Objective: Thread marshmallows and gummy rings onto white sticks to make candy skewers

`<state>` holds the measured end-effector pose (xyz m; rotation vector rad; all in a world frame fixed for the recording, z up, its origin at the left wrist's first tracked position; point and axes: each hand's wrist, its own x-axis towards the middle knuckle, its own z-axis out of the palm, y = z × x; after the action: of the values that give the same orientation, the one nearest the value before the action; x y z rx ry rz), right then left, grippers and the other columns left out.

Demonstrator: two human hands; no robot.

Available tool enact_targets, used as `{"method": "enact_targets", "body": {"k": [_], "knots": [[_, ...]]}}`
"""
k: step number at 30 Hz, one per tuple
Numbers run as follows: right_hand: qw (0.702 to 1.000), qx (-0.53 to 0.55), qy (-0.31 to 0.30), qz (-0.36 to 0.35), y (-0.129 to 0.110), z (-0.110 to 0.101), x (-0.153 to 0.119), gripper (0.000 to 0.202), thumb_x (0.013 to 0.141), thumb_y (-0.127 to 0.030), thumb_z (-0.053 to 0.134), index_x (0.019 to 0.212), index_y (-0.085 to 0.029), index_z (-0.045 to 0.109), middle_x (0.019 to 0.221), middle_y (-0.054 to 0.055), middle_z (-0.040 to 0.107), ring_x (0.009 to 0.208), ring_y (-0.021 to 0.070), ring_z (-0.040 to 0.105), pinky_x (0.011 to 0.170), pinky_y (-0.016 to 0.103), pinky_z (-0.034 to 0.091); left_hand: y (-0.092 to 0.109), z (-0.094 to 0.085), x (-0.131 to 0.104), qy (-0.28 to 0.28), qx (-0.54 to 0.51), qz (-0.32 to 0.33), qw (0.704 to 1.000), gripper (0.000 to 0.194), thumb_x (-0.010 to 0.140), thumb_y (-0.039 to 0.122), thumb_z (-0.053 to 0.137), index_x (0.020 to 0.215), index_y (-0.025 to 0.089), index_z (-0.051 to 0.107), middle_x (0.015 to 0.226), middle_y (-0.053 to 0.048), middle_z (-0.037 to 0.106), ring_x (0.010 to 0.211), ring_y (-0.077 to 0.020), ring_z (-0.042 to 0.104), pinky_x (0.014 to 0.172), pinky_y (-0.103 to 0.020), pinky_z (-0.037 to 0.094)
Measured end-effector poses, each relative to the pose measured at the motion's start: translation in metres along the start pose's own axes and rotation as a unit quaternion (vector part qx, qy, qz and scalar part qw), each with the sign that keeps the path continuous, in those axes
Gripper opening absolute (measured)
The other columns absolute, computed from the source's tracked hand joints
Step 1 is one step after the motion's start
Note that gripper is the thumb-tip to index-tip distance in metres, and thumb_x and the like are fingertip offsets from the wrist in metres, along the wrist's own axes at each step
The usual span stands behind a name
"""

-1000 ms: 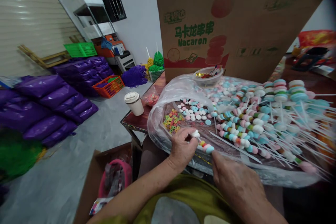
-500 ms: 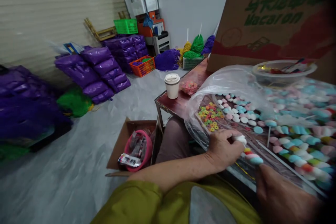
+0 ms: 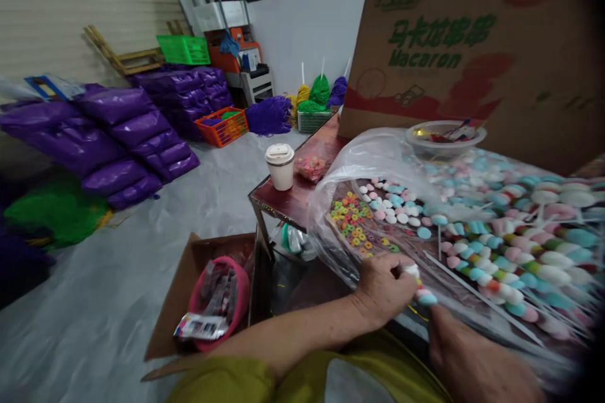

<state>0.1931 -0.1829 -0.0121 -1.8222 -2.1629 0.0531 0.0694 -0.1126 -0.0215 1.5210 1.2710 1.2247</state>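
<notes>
My left hand [image 3: 388, 288] is closed, thumb and fingers pinching a white marshmallow [image 3: 410, 271] at the upper end of a marshmallow skewer [image 3: 426, 296]. Below the white piece the skewer shows red, yellow, pink and blue bands. My right hand [image 3: 477, 349] is closed at the skewer's lower end; the stick within its fingers is hidden. Just beyond my hands, coloured candy rings [image 3: 352, 220] and loose pastel marshmallows [image 3: 394, 204] lie on clear plastic. Finished-looking marshmallow skewers [image 3: 501, 258] are heaped to the right, their white sticks pointing toward me.
A white lidded cup [image 3: 280, 167] stands at the table's [image 3: 259, 196] left corner, beside a bag of pink rings [image 3: 312, 167]. A white bowl [image 3: 447, 138] sits before a large cardboard carton [image 3: 425, 44]. An open box [image 3: 172, 302] with a pink basket [image 3: 243, 293] is on the floor.
The view has turned to the right, so everything appears further left and more of the skewer heap shows. Both hands stay on the same skewer.
</notes>
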Motion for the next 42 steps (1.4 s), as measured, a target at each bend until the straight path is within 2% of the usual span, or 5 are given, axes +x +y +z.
{"method": "enact_targets", "body": {"k": [5,15,23,35,42], "knots": [[0.995,-0.080,-0.059,0.027,-0.004,0.010,0.014,0.020,0.076,-0.016,0.037,0.076,-0.023,0.056,0.056,0.003,0.064,0.042,0.0183,0.059,0.035,0.023,0.023,-0.010,-0.005,0.003,-0.050,0.001,0.009,0.999,0.025,0.062,0.006,0.053,0.079,0.015,0.069,0.077,-0.005,0.069,0.071,-0.0151,0.059,0.068,-0.024,0.046],[0.974,0.224,-0.023,0.036,0.014,0.043,0.038,0.031,0.085,-0.023,0.029,0.089,-0.016,0.060,0.067,0.006,0.063,0.059,0.0143,0.057,0.056,0.023,0.045,-0.009,-0.013,0.025,-0.137,0.069,0.165,0.974,0.029,0.070,0.005,0.044,0.088,0.012,0.065,0.081,-0.008,0.065,0.075,-0.0155,0.058,0.070,-0.026,0.046],[0.962,0.240,0.045,0.121,0.056,0.020,0.037,0.028,0.080,-0.036,0.042,0.082,-0.017,0.062,0.063,0.002,0.061,0.061,0.0148,0.058,0.057,0.021,0.046,-0.027,-0.040,0.069,-0.101,0.145,-0.016,0.984,0.029,0.077,0.017,0.043,0.101,0.014,0.059,0.078,-0.004,0.066,0.066,-0.0118,0.058,0.064,-0.022,0.046],[0.940,0.299,0.000,0.165,0.058,0.030,0.033,0.027,0.079,-0.037,0.047,0.089,-0.018,0.063,0.082,0.005,0.066,0.070,0.0149,0.060,0.063,0.021,0.048,-0.027,-0.068,0.114,-0.269,0.365,0.008,0.891,0.018,0.073,0.016,0.047,0.069,0.020,0.065,0.071,0.001,0.062,0.073,-0.0131,0.055,0.068,-0.021,0.040],[0.942,0.290,-0.003,0.171,0.058,0.037,0.038,0.030,0.079,-0.038,0.045,0.089,-0.017,0.064,0.078,0.005,0.067,0.068,0.0154,0.062,0.063,0.022,0.049,-0.024,-0.032,0.110,-0.318,0.449,0.058,0.833,0.015,0.074,0.024,0.050,0.072,0.020,0.064,0.081,-0.003,0.059,0.074,-0.0161,0.054,0.067,-0.024,0.041]]}}
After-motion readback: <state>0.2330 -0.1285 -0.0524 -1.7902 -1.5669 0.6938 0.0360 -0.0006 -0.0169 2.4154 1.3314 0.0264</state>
